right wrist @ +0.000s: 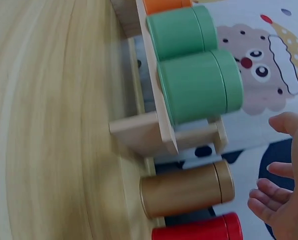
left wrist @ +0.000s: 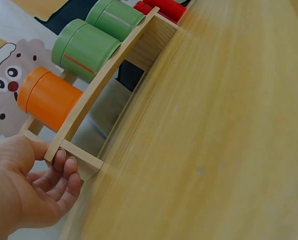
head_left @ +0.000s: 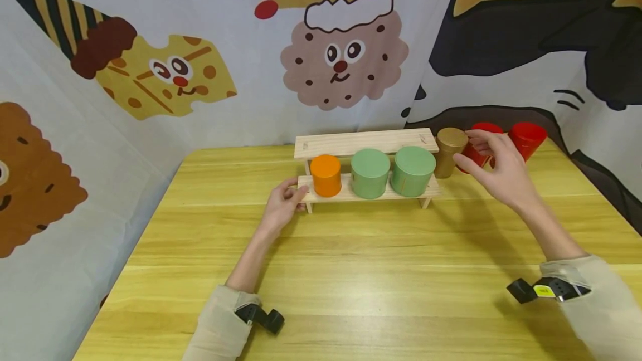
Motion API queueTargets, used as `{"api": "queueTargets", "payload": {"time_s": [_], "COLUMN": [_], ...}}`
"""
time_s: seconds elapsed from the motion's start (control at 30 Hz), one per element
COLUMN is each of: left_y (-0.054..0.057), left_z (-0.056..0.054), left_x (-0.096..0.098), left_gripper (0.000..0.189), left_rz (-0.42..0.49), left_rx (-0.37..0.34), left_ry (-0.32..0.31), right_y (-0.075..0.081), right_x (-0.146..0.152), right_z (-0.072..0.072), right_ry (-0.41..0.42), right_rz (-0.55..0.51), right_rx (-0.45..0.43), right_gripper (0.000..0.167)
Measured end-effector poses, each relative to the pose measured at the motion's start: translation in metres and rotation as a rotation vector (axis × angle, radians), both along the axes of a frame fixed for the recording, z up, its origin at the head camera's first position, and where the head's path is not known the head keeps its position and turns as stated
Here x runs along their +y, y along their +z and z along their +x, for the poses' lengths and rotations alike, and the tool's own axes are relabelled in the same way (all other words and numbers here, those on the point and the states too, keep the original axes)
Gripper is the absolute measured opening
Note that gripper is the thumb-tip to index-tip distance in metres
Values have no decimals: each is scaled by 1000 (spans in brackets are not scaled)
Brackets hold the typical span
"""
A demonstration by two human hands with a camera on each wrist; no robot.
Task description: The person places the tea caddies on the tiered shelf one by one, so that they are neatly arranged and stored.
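A two-tier wooden rack [head_left: 366,142] stands near the back of the table. On its lower shelf are an orange canister [head_left: 326,176] and two green canisters, a middle one [head_left: 370,174] and a right one [head_left: 413,172]. My left hand [head_left: 280,205] grips the left end of that shelf, thumb above and fingers curled below, plain in the left wrist view. My right hand [head_left: 503,174] hovers empty with fingers spread, just right of a gold canister [head_left: 448,154] standing on the table beside the rack. In the right wrist view a gap separates the right hand [right wrist: 291,185] from the gold canister.
Red canisters, one [head_left: 528,139] at the far right and another [head_left: 486,127] partly hidden behind the right hand, stand right of the gold one. A cartoon-printed cloth [head_left: 241,121] hangs behind the wooden table [head_left: 341,272].
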State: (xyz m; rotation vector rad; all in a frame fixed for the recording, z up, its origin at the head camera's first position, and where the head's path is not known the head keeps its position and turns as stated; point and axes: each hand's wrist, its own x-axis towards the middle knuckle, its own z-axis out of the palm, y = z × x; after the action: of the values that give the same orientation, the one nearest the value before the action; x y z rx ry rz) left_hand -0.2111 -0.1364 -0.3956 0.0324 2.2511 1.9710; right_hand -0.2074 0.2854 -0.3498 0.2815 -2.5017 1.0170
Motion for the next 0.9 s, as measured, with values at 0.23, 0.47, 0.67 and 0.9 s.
{"api": "queueTargets", "payload": {"time_s": [0.23,0.47,0.67,0.9], "left_y": [-1,-24,-31,-30], "left_z": [-1,-17,-17,-16], "left_x": [0,-4,-5,-5], "left_gripper": [49,52,54,51], "left_rz": [-2,2,14,-8], "left_rx": [-6,-22,-2,12], "left_ry": [2,12,21,29], "right_y": [1,2,1,-2], "right_x": [26,49,66,83], "right_z": [1,1,-2,-7], "right_ry": [-47,-141,-221,-315], "right_rz": [-14,9,30,29], "right_rx": [4,-27,-60,-111], "right_gripper": [53,57,61,66]}}
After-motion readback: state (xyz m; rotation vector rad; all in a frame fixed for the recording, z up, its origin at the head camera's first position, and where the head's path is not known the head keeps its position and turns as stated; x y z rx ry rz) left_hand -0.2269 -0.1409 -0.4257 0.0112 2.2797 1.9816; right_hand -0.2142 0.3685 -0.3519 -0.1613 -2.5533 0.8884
